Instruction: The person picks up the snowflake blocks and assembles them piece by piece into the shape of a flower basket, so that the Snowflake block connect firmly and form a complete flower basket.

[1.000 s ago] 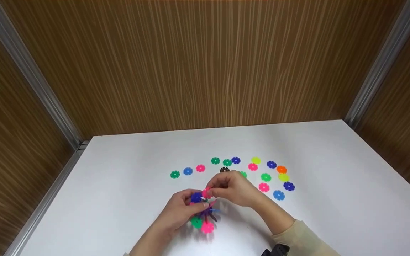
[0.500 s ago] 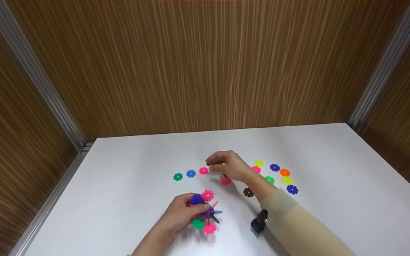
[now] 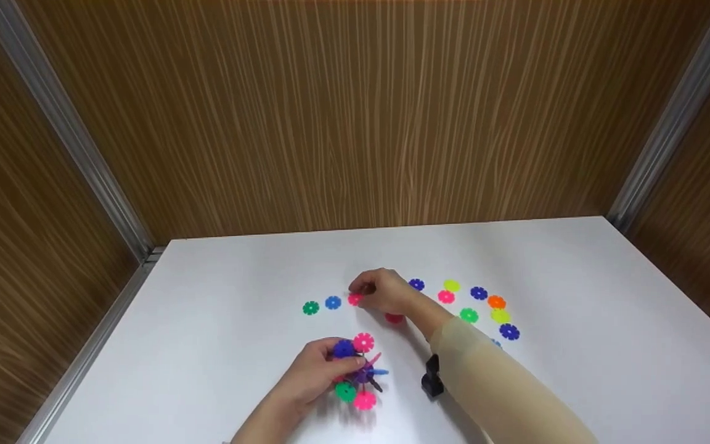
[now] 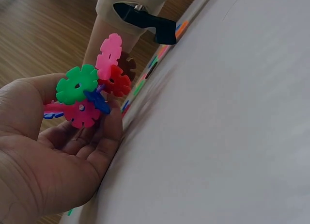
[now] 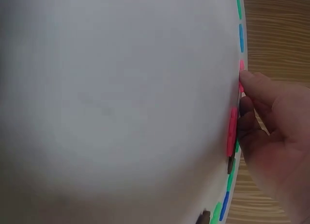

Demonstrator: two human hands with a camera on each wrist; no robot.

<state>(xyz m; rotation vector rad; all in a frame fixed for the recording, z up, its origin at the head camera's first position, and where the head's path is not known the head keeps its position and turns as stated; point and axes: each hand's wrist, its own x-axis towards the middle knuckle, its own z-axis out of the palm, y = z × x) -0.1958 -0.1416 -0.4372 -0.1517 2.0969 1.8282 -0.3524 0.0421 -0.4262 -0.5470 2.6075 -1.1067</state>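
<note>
Behind the far edge of the flat white table (image 3: 225, 345) we see an upright brown wood-grain panel (image 3: 355, 123). Near us, the left hand (image 3: 315, 373) holds a cluster of multicoloured notched plastic discs (image 3: 364, 373) at its right side. Beyond the cluster, the right hand (image 3: 386, 295) is at a round pink notched plastic disc (image 3: 355, 300). Left of that we find a round blue notched plastic disc (image 3: 333, 303), then a round green notched plastic disc (image 3: 310, 308). Right of the forearm, a round orange notched plastic disc (image 3: 497, 302) lies just behind a round yellow notched plastic disc (image 3: 500, 316).
</note>
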